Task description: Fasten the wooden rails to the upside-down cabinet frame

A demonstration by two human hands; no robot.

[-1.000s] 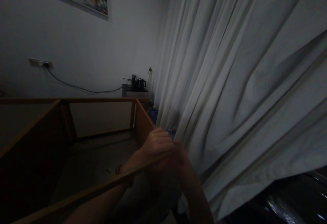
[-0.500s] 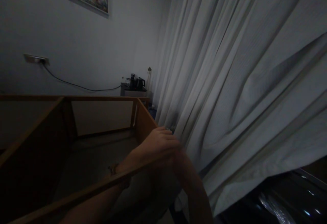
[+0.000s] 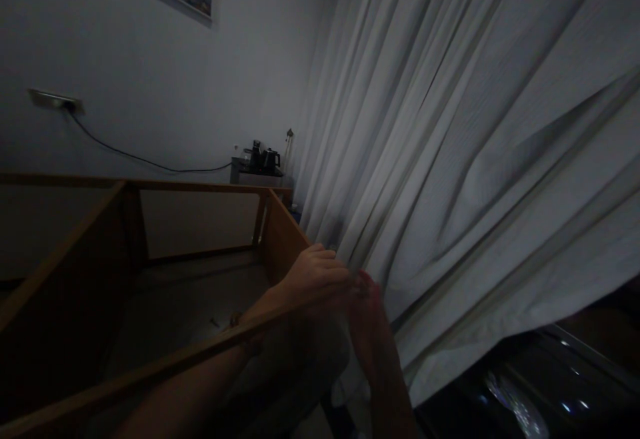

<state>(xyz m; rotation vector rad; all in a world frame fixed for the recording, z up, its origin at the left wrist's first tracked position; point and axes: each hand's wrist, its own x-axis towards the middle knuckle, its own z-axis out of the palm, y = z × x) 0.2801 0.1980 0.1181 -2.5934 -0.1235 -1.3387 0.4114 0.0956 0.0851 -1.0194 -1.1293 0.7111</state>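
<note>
A brown wooden frame (image 3: 200, 352) with upright side panels spans the lower left, open at the top. My left arm passes beneath its near rail, and my left hand (image 3: 313, 271) is closed over the near right corner, fingers lying across the top of the right side panel (image 3: 283, 235). Just outside that corner, my right hand (image 3: 366, 305) is closed, with its fingertips at the rail's end. A reddish tint shows around those fingers. Whatever they grip is too dark and blurred to make out. A bracelet (image 3: 236, 319) is on my left wrist.
A long pale curtain (image 3: 425, 159) hangs close along the right. Behind the frame, a black kettle (image 3: 271, 159) stands on a small cabinet, its cable (image 3: 145, 161) running to a wall socket (image 3: 55, 101). A shiny dark object (image 3: 550, 385) lies lower right.
My right hand has shifted slightly outward from the corner, and more of it shows. My left hand keeps its hold. The view has moved a little.
</note>
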